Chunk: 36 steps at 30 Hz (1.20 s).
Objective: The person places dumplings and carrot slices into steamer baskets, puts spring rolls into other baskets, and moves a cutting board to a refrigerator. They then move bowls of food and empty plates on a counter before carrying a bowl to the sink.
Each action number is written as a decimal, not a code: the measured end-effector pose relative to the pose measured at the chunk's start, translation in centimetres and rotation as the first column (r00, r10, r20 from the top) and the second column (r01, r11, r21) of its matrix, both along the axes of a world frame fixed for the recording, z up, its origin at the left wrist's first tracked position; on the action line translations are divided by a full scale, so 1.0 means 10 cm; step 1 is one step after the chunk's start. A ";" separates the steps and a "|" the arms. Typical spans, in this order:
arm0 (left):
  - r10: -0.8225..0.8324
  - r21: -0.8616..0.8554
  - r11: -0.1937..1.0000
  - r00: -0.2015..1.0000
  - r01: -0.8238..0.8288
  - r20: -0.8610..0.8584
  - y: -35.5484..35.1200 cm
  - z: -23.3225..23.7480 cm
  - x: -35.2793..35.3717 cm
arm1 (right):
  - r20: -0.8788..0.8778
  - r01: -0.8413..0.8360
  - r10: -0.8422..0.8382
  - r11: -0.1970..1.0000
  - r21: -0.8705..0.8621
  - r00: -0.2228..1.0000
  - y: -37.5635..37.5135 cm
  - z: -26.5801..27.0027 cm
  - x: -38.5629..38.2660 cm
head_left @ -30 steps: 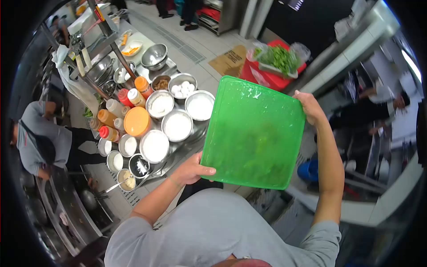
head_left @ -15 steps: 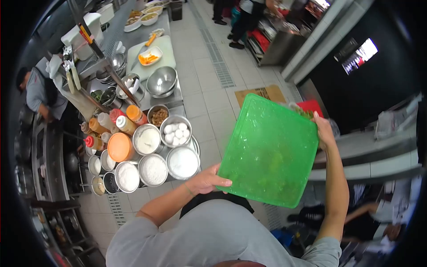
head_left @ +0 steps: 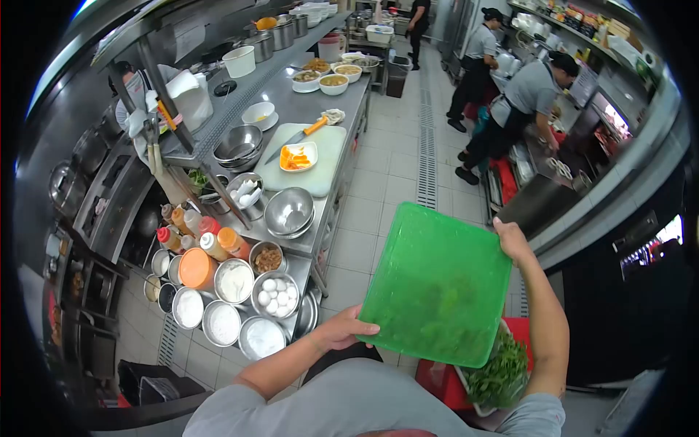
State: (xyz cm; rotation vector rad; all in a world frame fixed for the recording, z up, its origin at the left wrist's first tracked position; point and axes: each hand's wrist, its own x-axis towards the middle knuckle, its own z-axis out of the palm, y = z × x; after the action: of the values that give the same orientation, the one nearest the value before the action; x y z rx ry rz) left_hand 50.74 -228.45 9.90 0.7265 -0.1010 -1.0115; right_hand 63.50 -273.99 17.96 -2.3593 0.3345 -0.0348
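Note:
A square green plastic food container (head_left: 440,284) is held out in front of me, tilted, its translucent green face toward me. Dark green, leafy-looking patches show faintly through it. My left hand (head_left: 344,329) grips its lower left edge, thumb on top and fingers hidden beneath. At the upper right corner, my right hand (head_left: 514,242) is closed round the edge. Below the container, at my right side, a white tray of leafy greens (head_left: 501,373) sits by a red surface (head_left: 440,386), partly covered by the container and my right forearm.
Left of me, a steel counter carries a bowl of eggs (head_left: 275,294), tubs of white powder (head_left: 220,323), squeeze bottles (head_left: 211,244), steel bowls (head_left: 289,209) and a cutting board (head_left: 320,156) with a knife (head_left: 295,140). Co-workers (head_left: 520,105) stand ahead at right. A tiled aisle (head_left: 378,175) runs forward.
My view has swung right and lifted, showing more of the aisle and the co-workers. Both hands still hold the green container, now slightly lower in view. The tray of greens shows more fully.

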 end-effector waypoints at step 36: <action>0.263 0.080 0.958 0.954 -0.276 0.145 -3.23 0.25 8.74 | -0.146 -0.817 0.817 0.509 -0.270 0.557 -0.50 0.75 10.38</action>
State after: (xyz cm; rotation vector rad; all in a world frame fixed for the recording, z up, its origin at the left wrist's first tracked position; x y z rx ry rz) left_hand 138.19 -260.77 12.38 0.8736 -0.0642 -0.7098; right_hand 167.29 -279.01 25.42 -2.5861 -0.9065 0.4000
